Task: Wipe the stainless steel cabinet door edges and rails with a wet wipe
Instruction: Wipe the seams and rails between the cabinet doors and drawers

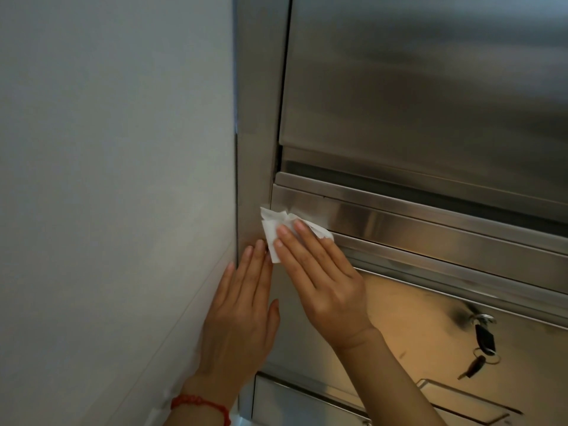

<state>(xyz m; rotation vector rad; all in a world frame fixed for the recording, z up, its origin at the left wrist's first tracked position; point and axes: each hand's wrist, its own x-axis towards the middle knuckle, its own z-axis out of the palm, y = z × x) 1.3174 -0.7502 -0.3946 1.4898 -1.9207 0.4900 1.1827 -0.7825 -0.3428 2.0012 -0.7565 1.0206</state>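
Note:
A stainless steel cabinet fills the right side, with a tall upper door [430, 81], a horizontal rail [430, 229] below it and a vertical frame strip [258, 118] at the left. My right hand [319, 278] presses a crumpled white wet wipe [273, 224] flat against the left end of the rail, where it meets the frame strip. My left hand [242, 315] lies flat with fingers together on the frame strip and wall edge, just left of the wipe, holding nothing. A red string bracelet circles the left wrist.
A pale wall [116, 179] runs along the left, meeting the cabinet at a dark seam. A lower door [415, 327] carries a lock with a key and black fob [484, 339] hanging from it. A recessed handle [461, 401] sits at the bottom right.

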